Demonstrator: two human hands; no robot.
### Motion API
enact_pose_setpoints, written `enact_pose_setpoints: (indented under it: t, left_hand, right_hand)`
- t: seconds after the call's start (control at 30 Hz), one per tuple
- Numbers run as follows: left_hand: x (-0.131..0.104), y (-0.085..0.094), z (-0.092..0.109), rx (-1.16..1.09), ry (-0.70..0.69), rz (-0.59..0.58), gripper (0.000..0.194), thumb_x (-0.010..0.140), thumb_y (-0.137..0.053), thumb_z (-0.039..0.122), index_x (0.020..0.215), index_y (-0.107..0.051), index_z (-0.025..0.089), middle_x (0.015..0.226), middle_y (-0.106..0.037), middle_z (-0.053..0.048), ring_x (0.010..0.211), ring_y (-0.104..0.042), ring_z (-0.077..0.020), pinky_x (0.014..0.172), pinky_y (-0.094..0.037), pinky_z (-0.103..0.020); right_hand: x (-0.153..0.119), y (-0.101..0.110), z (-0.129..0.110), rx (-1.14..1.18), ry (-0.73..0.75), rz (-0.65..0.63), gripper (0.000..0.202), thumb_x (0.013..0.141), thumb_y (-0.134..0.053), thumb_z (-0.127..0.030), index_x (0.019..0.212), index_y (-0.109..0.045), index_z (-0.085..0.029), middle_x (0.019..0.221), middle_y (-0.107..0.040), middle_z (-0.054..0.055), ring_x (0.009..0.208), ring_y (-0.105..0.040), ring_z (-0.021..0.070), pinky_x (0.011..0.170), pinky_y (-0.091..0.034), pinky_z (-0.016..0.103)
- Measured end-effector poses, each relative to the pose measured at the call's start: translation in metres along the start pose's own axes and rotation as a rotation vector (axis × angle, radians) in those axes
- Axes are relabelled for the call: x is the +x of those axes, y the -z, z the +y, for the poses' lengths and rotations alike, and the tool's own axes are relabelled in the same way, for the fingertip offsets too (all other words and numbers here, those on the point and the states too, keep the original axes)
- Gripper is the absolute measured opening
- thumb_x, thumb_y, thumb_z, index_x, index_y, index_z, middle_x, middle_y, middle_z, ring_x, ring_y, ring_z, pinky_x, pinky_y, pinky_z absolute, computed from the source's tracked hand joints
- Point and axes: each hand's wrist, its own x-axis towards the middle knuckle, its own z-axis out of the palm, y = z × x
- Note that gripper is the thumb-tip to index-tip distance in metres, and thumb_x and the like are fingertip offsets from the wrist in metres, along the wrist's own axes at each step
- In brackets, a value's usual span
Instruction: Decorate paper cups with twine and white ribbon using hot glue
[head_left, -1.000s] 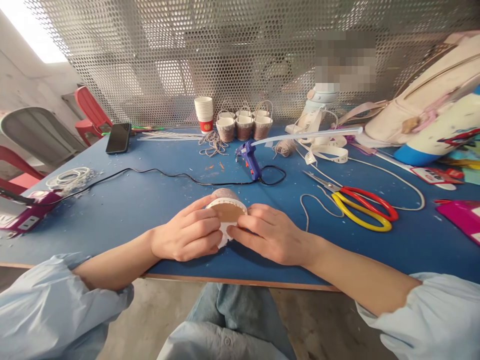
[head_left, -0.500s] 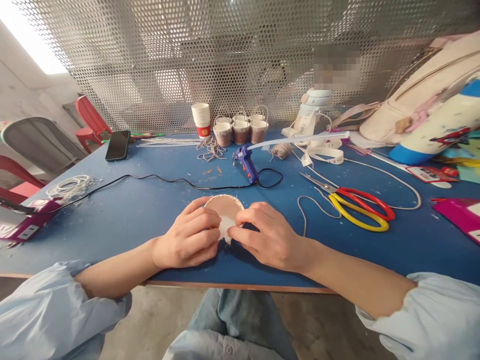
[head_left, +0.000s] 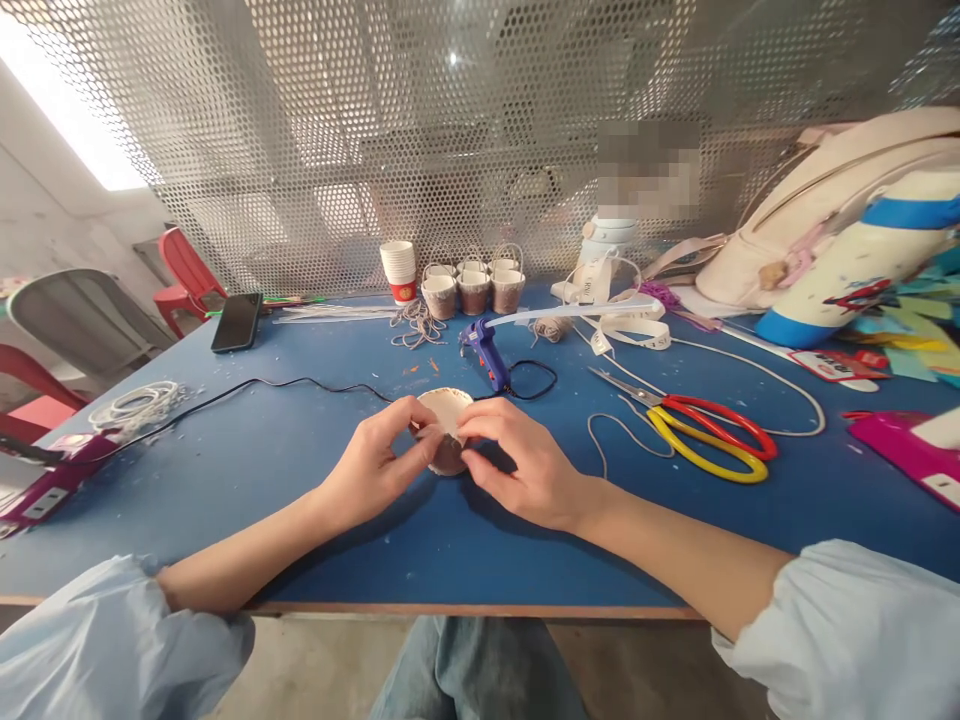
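A small cup [head_left: 450, 456] stands near the front of the blue table, with a pale inside, a white trimmed rim and a brown lower wall. My left hand [head_left: 373, 462] grips its left side, thumb across the front and fingers at the rim. On the other side, my right hand [head_left: 526, 462] holds the rim and wall between thumb and fingers. Parts of the cup's sides are hidden behind my fingers. Just behind it lies a purple glue gun [head_left: 491, 365] with a long clear glue stick in its back.
Several small cup baskets [head_left: 472, 292] with handles stand at the back beside stacked paper cups [head_left: 399, 272]. Scissors [head_left: 709, 432] with red and yellow handles lie at right, near loose cord. A black cable runs left to a power strip [head_left: 64, 487]. A phone [head_left: 237, 322] lies back left.
The cup has tipped more upright and sits farther from the table's front edge, its brown wall now showing. Both hands moved forward with it, and my left fingers shifted around the rim.
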Motion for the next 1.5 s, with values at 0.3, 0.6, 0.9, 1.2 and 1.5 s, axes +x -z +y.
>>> enact_pose_setpoints:
  t: [0.3,0.6,0.9,1.2,1.5]
  left_hand:
    - [0.005,-0.003,-0.018,-0.107,-0.009,0.051,0.006,0.084,-0.050,0.013,0.084,-0.053,0.018,0.085,-0.062,-0.003,0.080,-0.059,-0.0145,0.073,-0.049,-0.028]
    - [0.005,-0.005,-0.016,-0.086,-0.123,0.125,0.007,0.088,-0.056,0.015,0.086,-0.062,0.018,0.092,-0.067,-0.006,0.087,-0.065,-0.0160,0.078,-0.053,-0.030]
    - [0.000,-0.006,-0.005,-0.071,-0.095,0.152,0.010,0.087,-0.058,0.013,0.081,-0.065,0.019,0.084,-0.067,-0.004,0.089,-0.067,-0.0173,0.075,-0.054,-0.028]
    - [-0.003,-0.013,-0.004,0.020,-0.156,0.209,0.012,0.084,-0.060,0.010,0.077,-0.061,0.019,0.079,-0.064,-0.002,0.089,-0.068,-0.0176,0.076,-0.056,-0.028]
    - [-0.008,-0.015,-0.016,0.260,-0.489,0.236,0.015,0.087,-0.056,0.008,0.094,-0.062,0.019,0.082,-0.062,-0.005,0.094,-0.066,-0.0206,0.078,-0.058,-0.033]
  right_hand:
    - [0.006,-0.005,0.015,0.112,-0.121,0.099,0.018,0.095,-0.052,-0.012,0.107,-0.062,-0.021,0.102,-0.062,0.006,0.098,-0.062,0.0151,0.088,-0.053,0.032]
    - [0.011,-0.006,0.018,0.240,-0.237,0.063,0.008,0.090,-0.061,-0.014,0.090,-0.067,-0.019,0.092,-0.063,0.004,0.088,-0.062,0.0143,0.081,-0.054,0.030]
    - [0.014,-0.003,0.003,0.191,-0.318,0.010,0.009,0.086,-0.065,-0.014,0.078,-0.066,-0.019,0.078,-0.060,-0.001,0.075,-0.059,0.0124,0.072,-0.050,0.026]
    - [0.011,-0.011,-0.001,0.044,-0.234,0.030,0.017,0.087,-0.062,-0.013,0.072,-0.057,-0.019,0.074,-0.058,0.000,0.073,-0.056,0.0140,0.069,-0.046,0.027]
    - [0.009,-0.013,-0.005,-0.087,-0.130,0.043,0.017,0.089,-0.056,-0.012,0.075,-0.052,-0.021,0.072,-0.058,0.001,0.070,-0.055,0.0165,0.067,-0.046,0.029]
